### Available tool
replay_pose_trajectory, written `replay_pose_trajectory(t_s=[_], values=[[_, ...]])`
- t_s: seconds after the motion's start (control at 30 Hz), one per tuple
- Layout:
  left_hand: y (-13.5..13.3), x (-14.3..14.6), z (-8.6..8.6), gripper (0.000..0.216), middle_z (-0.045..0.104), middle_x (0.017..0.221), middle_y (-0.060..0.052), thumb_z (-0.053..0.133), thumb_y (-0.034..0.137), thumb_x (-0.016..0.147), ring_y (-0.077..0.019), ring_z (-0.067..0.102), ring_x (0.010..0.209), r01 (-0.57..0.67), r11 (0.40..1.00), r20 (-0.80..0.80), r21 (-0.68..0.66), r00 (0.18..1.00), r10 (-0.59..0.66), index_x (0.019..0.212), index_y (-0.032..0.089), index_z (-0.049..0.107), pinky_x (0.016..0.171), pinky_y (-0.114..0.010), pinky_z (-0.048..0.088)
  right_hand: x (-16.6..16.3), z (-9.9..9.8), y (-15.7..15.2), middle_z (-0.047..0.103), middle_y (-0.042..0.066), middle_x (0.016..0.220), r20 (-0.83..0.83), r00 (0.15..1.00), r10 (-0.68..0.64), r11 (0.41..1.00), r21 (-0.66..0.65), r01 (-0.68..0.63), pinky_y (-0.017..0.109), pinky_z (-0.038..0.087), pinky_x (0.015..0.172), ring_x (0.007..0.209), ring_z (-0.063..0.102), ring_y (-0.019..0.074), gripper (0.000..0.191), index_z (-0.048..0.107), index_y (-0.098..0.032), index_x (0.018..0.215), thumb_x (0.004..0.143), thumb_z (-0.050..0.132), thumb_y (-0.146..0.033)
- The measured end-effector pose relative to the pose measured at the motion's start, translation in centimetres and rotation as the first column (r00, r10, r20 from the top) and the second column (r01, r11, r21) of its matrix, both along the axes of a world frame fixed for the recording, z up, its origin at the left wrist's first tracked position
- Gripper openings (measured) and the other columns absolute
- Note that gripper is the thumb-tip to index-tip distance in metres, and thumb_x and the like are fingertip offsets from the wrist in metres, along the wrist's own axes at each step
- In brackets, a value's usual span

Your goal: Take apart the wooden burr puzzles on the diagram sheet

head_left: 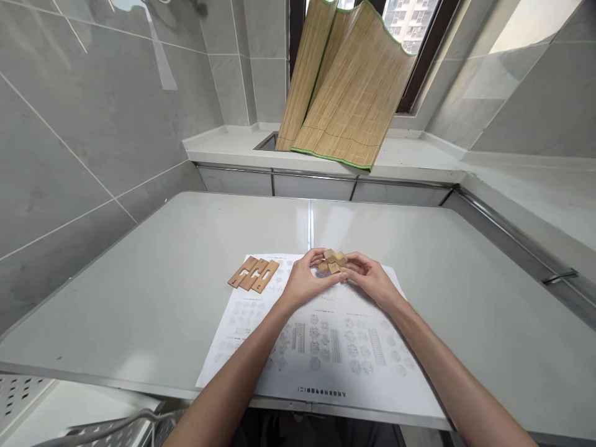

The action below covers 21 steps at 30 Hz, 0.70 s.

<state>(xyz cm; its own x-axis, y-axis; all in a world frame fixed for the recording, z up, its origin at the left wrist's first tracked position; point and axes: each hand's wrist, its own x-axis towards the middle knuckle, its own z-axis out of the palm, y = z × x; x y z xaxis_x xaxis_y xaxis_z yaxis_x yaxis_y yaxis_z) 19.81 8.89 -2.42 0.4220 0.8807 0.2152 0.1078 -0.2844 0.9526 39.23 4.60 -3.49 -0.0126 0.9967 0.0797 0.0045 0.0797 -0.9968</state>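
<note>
A small wooden puzzle cluster (333, 261) of interlocked blocks sits between both hands just above a printed instruction sheet (321, 347). My left hand (305, 280) grips its left side with fingers curled over the top. My right hand (370, 276) pinches its right side. Three flat notched wooden pieces (254, 274) lie side by side on the sheet's upper left corner, a short way left of my left hand.
The sheet lies on a grey table (153, 292) with a seam down the middle. A rolled-out bamboo mat (347, 93) leans against the window over a white counter (410, 158). Tiled walls stand left and right. A perforated white rack (18, 397) shows at bottom left.
</note>
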Motion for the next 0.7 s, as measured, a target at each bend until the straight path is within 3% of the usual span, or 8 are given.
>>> replay_pose_trajectory(t_s=[0.17,0.3,0.43,0.53,0.7], values=[[-0.24,0.22,0.13,0.056,0.077,0.116,-0.007,0.09,0.043,0.074,-0.0262,0.073,0.11,-0.027,1.0,-0.015,0.016,1.0,0.027,0.12,0.024,0.066,0.101,-0.042,0.057,0.14,0.23,-0.27,0.08,0.007,0.105,0.031,0.999,-0.024,0.999,-0.022,0.025,0.038,0.057,0.088,0.095,0.073,0.0258,0.046,0.076,-0.023,0.111,0.078,0.084,-0.055],[-0.4,0.25,0.28,0.057,0.077,0.116,-0.006,0.088,0.046,0.076,-0.0247,0.072,0.106,-0.021,0.999,-0.053,0.035,0.998,0.023,0.122,0.024,0.065,0.095,-0.038,0.058,0.41,0.2,-0.46,0.081,0.008,0.11,0.034,0.997,-0.068,0.997,-0.022,0.069,0.045,0.054,0.101,0.11,0.072,0.0308,0.048,0.078,-0.024,0.111,0.077,0.085,-0.057],[-0.52,0.3,0.18,0.055,0.077,0.107,-0.004,0.088,0.048,0.075,-0.0238,0.072,0.1,-0.025,0.995,-0.119,0.093,0.992,0.036,0.119,0.024,0.065,0.089,-0.036,0.057,0.73,0.02,-0.52,0.078,0.008,0.12,0.053,0.997,-0.05,0.999,0.013,0.05,0.043,0.052,0.104,0.113,0.07,0.029,0.045,0.08,-0.024,0.113,0.08,0.084,-0.055],[-0.5,0.29,0.08,0.055,0.077,0.108,-0.004,0.088,0.049,0.076,-0.0244,0.071,0.103,-0.011,0.993,-0.129,0.118,0.991,0.026,0.119,0.024,0.064,0.091,-0.037,0.056,0.91,0.0,-0.53,0.075,0.007,0.121,0.091,0.994,-0.052,0.998,0.045,0.048,0.041,0.051,0.104,0.113,0.068,0.0272,0.042,0.082,-0.024,0.11,0.081,0.083,-0.055],[-0.46,0.01,0.25,0.054,0.076,0.113,-0.005,0.087,0.051,0.076,-0.026,0.07,0.107,0.015,0.992,-0.153,0.129,0.988,0.005,0.118,0.025,0.066,0.093,-0.039,0.054,0.91,0.01,-0.55,0.076,0.007,0.118,0.079,0.996,-0.038,0.999,-0.021,0.04,0.041,0.052,0.1,0.111,0.067,0.0277,0.046,0.08,-0.025,0.115,0.081,0.081,-0.056]])
